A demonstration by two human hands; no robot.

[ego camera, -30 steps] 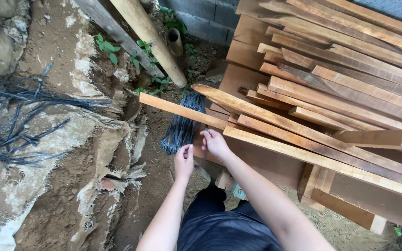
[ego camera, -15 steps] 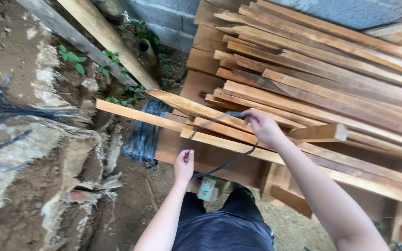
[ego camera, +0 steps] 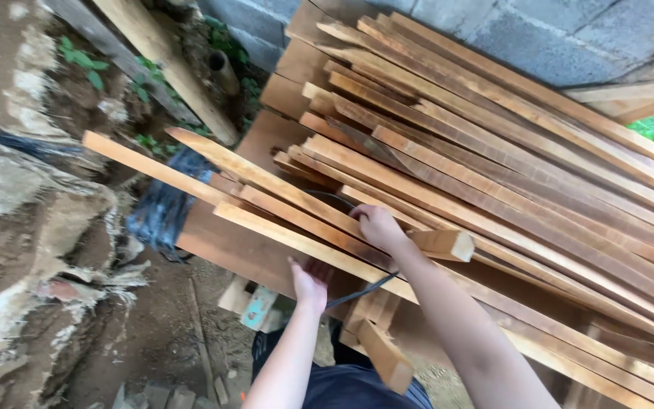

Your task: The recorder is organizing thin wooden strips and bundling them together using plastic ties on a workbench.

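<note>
Right hand (ego camera: 376,226) is gripping a black cord (ego camera: 361,290) atop the slats (ego camera: 493,197); left hand (ego camera: 310,282) is pinching its lower end, and the cord may be snagging on rough edges.

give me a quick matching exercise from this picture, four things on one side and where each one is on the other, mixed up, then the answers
Things:
1. left hand
2. right hand
3. black wire bundle
4. block wall

Places:
A. behind the slat pile, along the top
B. on top of the slats, mid-pile
C. at the pile's near edge, under a slat
D. left of the pile, under the slat ends

Pairs: 1-C, 2-B, 3-D, 4-A
</note>
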